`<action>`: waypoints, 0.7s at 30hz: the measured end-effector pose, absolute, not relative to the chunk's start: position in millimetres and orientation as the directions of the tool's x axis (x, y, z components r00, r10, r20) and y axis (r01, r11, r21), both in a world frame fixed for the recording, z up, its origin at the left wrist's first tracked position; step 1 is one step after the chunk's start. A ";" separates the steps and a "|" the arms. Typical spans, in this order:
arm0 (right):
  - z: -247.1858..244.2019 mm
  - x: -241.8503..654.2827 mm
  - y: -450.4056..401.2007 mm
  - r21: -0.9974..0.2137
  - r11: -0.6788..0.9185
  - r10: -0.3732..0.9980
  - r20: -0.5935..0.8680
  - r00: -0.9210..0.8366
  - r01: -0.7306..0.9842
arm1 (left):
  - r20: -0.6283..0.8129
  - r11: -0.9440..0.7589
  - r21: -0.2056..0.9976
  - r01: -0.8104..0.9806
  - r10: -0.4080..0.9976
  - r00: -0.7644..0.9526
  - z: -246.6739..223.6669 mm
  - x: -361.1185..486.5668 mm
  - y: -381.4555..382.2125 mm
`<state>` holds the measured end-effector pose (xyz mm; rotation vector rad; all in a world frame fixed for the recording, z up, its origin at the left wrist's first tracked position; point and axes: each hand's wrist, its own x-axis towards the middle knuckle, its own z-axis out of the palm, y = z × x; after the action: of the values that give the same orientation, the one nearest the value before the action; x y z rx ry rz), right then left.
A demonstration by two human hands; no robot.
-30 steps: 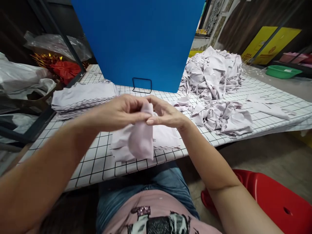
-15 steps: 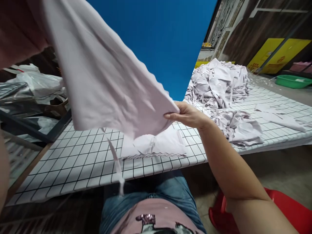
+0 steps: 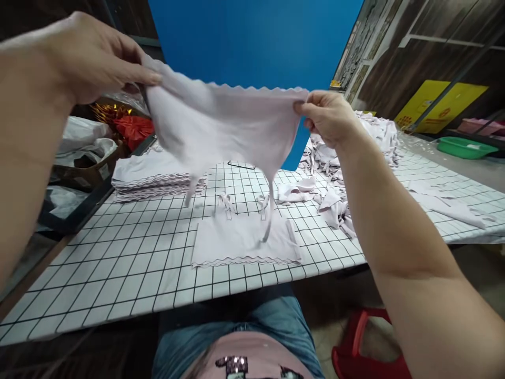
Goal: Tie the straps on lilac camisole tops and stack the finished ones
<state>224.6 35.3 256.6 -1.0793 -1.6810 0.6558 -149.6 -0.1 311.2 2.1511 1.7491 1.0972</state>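
A pale pinkish-white camisole top [image 3: 229, 118] hangs upside down in the air, its scalloped hem stretched level along the top and two thin straps dangling. My left hand [image 3: 106, 60] pinches one end of the hem. At the other end, my right hand [image 3: 325, 116] grips the hem corner between thumb and fingers. Below, a similar camisole top [image 3: 244, 239] lies flat on the table, its scalloped hem toward me and its straps pointing away. One dangling strap overlaps it from this view; whether they touch I cannot tell.
The grid-patterned table [image 3: 130, 273] carries a folded stack of similar tops [image 3: 158, 176] at left. A big crumpled garment heap [image 3: 379, 134] is at right, near loose cloth strips [image 3: 450, 202]. Beyond are a blue panel [image 3: 256, 42] and green basin [image 3: 467, 148]. A red stool [image 3: 366, 347] stands lower right.
The held top has gone from hanging slanted to spread level between both hands. My left hand has come into clear view at upper left, and my right hand has risen.
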 end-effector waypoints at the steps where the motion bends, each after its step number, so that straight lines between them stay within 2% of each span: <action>1: 263.8 222.0 44.9 -0.807 0.454 0.881 0.471 -0.052 0.378 | 0.488 -0.342 0.501 0.795 0.870 0.067 312.5 -148.3 7.1; 3: 276.9 220.4 56.5 -0.769 0.496 0.834 0.551 0.026 0.404 | 0.583 -0.390 0.406 0.826 0.807 0.095 314.6 -147.4 20.3; 6: 278.8 227.4 53.7 -0.731 0.563 0.784 0.620 0.031 0.386 | 0.665 -0.419 0.278 0.864 0.733 0.142 307.7 -148.2 25.0; 9: 238.5 242.4 29.9 -0.748 0.531 0.821 0.570 -0.025 0.398 | 0.652 -0.438 0.222 0.871 0.731 0.201 270.7 -147.0 4.7; 11: 186.8 253.6 6.6 -0.770 0.467 0.870 0.488 -0.072 0.435 | 0.559 -0.441 0.235 0.866 0.790 0.250 223.7 -145.0 -18.3; 14: 96.1 266.5 -32.1 -0.759 0.384 0.923 0.311 -0.225 0.526 | 0.393 -0.531 0.381 0.757 0.834 0.388 132.8 -143.0 -54.5; 16: 48.2 271.0 -55.4 -0.758 0.369 0.921 0.219 -0.323 0.538 | 0.291 -0.530 0.455 0.716 0.848 0.443 77.6 -143.0 -73.9; 18: 22.3 273.0 -73.0 -0.759 0.368 0.917 0.199 -0.347 0.538 | 0.246 -0.518 0.493 0.699 0.853 0.460 42.2 -143.7 -87.2; 21: 20.4 275.0 -87.2 -0.723 0.439 0.893 0.285 -0.349 0.533 | 0.302 -0.529 0.487 0.695 0.849 0.434 32.4 -144.5 -97.5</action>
<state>275.0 -87.2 20.4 -1.1935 -2.0236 0.6897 -144.5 -97.5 32.4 2.4007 1.3323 0.7554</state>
